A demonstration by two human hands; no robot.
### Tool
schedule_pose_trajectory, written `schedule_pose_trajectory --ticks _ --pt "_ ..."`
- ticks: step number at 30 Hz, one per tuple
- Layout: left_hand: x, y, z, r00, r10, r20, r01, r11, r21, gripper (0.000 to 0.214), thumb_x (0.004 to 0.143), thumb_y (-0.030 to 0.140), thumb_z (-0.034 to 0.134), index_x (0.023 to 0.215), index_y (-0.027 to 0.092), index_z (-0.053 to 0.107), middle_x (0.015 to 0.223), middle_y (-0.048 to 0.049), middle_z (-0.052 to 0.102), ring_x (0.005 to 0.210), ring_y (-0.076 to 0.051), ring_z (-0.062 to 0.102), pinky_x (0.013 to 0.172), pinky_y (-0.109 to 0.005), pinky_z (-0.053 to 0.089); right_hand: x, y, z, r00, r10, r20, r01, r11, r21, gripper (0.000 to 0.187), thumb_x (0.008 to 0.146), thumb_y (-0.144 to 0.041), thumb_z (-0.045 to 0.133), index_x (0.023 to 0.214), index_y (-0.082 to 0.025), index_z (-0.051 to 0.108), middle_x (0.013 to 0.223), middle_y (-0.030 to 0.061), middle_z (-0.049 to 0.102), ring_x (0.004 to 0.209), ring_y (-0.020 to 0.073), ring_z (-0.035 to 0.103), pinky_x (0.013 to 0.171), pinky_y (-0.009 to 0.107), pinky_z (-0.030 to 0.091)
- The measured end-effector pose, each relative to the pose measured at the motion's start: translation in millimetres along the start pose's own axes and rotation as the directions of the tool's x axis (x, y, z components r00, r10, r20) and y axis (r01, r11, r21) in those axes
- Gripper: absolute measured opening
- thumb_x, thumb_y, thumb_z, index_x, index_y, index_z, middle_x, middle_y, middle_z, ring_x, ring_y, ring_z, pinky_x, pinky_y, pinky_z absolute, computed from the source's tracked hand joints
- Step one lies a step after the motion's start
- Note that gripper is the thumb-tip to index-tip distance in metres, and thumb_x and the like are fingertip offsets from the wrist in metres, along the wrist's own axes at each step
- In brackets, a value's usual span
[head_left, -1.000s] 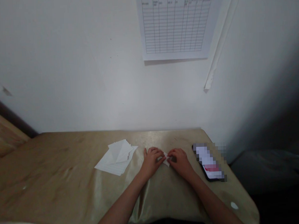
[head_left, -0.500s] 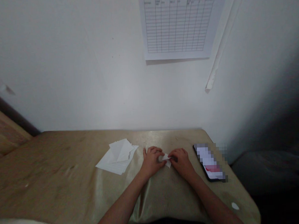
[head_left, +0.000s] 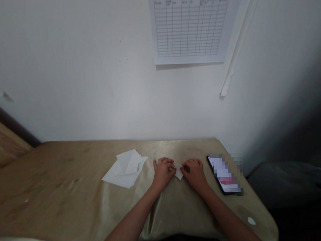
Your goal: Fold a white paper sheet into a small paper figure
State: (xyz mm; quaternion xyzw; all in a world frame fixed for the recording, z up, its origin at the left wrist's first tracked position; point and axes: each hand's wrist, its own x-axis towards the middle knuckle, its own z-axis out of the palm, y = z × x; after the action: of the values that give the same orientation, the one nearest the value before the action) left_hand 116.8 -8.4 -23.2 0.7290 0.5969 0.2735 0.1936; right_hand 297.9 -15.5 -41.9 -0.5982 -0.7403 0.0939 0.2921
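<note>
A small piece of white paper [head_left: 179, 173] is held low over the desk [head_left: 184, 211], its pointed end turned towards 6 o'clock. Its edges appear to be pinched between thumb and fingers by the left hand [head_left: 163, 172] at 9 o'clock and the right hand [head_left: 195, 172] at 3 o'clock. A fold seems to be being shaped or creased; the exact layers cannot be made out. For the next move, the edges would need to be kept aligned and the crease pressed firmly. Both hands are curled inwards, knuckles raised, with the left forearm [head_left: 133, 216] reaching in from 7 o'clock and the right forearm [head_left: 227, 215] from 5 o'clock.
</note>
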Motion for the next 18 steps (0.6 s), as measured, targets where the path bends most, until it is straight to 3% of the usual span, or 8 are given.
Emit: schedule_pose_trajectory --ticks 9,18 --pt "-1.8 1.8 0.3 1.000 0.023 -0.001 -0.023 1.000 0.006 0.006 0.080 0.026 0.074 0.074 0.026 0.073 0.121 -0.0008 0.073 0.127 -0.028 0.053 0.121 -0.066 0.004 -1.0 -2.3 -1.8 1.000 -0.019 -0.005 0.018 0.998 -0.066 0.015 0.091 -0.035 0.064 0.084 -0.025 0.071 0.099 0.0044 0.071 0.106 0.0259 0.057 0.116 0.056 0.015" --pt "0.3 1.1 4.5 1.000 0.005 -0.017 -0.004 0.998 0.062 0.005 0.084 0.030 0.071 0.086 0.026 0.072 0.128 -0.0026 0.069 0.129 -0.028 0.052 0.121 -0.065 0.008 2.4 -8.4 5.5 0.999 0.051 -0.006 -0.052 0.993 -0.104 0.017 0.090 -0.038 0.065 0.084 -0.023 0.070 0.097 0.0069 0.069 0.107 0.0287 0.055 0.110 0.053 0.026"
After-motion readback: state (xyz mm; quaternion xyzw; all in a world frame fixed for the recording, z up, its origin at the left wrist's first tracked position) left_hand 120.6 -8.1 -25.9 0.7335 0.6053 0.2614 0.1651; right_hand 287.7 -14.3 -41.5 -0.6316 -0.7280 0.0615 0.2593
